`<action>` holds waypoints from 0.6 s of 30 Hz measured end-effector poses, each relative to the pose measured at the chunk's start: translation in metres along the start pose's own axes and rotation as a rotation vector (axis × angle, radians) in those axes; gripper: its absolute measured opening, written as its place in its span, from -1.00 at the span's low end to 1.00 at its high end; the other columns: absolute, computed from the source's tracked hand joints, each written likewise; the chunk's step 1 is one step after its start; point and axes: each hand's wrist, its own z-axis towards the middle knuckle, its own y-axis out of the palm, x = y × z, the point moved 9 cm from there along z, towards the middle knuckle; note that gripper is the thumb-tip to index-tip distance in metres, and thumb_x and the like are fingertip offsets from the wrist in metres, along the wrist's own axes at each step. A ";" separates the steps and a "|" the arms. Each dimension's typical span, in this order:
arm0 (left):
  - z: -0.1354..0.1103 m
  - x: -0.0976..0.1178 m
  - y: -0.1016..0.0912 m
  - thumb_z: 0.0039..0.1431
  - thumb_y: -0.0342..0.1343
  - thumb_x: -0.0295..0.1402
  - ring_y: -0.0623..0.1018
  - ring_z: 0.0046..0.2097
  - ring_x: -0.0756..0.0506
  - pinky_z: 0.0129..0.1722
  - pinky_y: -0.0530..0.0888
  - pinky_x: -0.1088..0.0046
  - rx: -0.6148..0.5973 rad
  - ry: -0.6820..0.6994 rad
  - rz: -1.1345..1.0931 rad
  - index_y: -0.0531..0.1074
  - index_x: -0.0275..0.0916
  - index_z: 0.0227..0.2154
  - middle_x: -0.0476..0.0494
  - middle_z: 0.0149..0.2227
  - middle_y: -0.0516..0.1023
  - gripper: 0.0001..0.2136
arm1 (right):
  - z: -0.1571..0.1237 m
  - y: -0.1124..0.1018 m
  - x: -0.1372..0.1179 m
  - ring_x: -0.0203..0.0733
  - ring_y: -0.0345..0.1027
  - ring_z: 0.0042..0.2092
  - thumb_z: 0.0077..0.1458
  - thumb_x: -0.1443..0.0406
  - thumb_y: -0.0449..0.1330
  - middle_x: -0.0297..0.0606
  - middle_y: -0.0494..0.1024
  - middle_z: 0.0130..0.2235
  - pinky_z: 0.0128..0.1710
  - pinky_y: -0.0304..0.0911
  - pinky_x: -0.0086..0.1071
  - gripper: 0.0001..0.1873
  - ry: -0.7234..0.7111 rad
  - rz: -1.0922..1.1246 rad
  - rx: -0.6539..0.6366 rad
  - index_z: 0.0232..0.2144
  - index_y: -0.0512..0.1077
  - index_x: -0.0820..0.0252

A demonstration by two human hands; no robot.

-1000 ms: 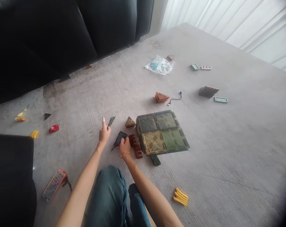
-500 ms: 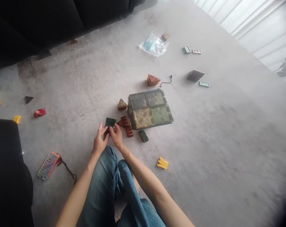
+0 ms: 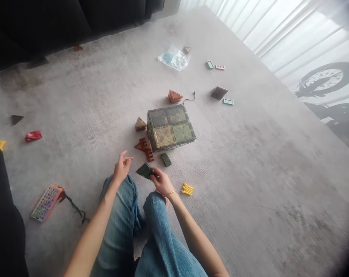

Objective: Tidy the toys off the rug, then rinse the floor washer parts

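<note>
My right hand [image 3: 162, 182] grips a dark green magnetic tile [image 3: 144, 171] by one edge, tilted above the carpet near my knees. To its left, my left hand [image 3: 123, 167] is in the air with fingers apart and nothing in it. Ahead stands a box built of translucent tiles [image 3: 171, 127], its top made of grey, green and amber squares. Red-brown battlement-shaped tiles [image 3: 147, 150] lie at the box's near left corner. Beside them is an amber triangular stack [image 3: 140, 124]. A small dark green rectangular piece [image 3: 166, 159] rests in front of the box.
Yellow pieces [image 3: 187, 189] lie right of my knee. Behind the box are orange triangles [image 3: 175, 96], a short cable [image 3: 190, 98] and a plastic bag [image 3: 174, 57]. A colourful keypad toy [image 3: 46, 202] with a cord and a red packet [image 3: 33, 136] lie left. Dark furniture [image 3: 7, 215] borders the left.
The hands have parted. My left hand has let go of the dark green tile, and my right hand has drawn it back and right. The view has shifted slightly to the right.
</note>
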 end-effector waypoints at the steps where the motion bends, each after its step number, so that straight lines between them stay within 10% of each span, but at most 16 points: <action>1: 0.004 -0.004 0.005 0.27 0.01 -0.30 0.61 -0.11 -0.13 -0.03 0.51 0.20 -0.028 -0.010 0.083 0.21 -0.18 0.17 -0.23 -0.10 0.60 -0.58 | -0.002 -0.013 0.014 -0.11 0.48 -0.18 0.07 0.32 0.13 -0.18 0.61 -0.19 -0.14 0.41 -0.25 -0.65 0.024 -0.078 0.048 -0.06 0.47 0.16; 7: 0.040 0.021 0.052 0.09 0.20 -0.36 0.37 0.25 -0.33 0.21 0.31 0.03 -0.039 0.187 0.470 0.22 -0.28 0.19 -0.43 0.20 0.39 -0.42 | 0.021 -0.071 0.071 -0.05 0.43 -0.17 0.13 0.22 0.08 -0.06 0.53 -0.19 -0.08 0.37 -0.15 -0.64 0.135 -0.263 0.308 -0.06 0.41 0.27; 12: 0.058 0.025 0.101 -0.17 0.41 -0.16 0.03 0.40 -0.46 0.32 0.01 -0.14 -0.083 0.174 0.709 -0.03 -0.38 0.34 -0.58 0.39 -0.03 0.05 | 0.039 -0.060 0.088 0.03 0.35 -0.02 -0.02 0.19 0.27 0.00 0.34 -0.01 -0.01 0.34 -0.09 -0.33 0.166 -0.427 0.319 0.14 0.26 0.25; 18: 0.051 0.015 0.118 -0.16 0.39 -0.07 -0.08 0.43 -0.45 0.32 -0.13 -0.21 -0.162 0.209 0.845 -0.08 -0.33 0.37 -0.56 0.43 -0.21 0.09 | 0.040 -0.049 0.090 0.11 0.24 0.09 -0.09 0.26 0.32 0.09 0.26 0.09 0.03 0.30 -0.09 -0.19 0.190 -0.603 0.271 0.20 0.17 0.29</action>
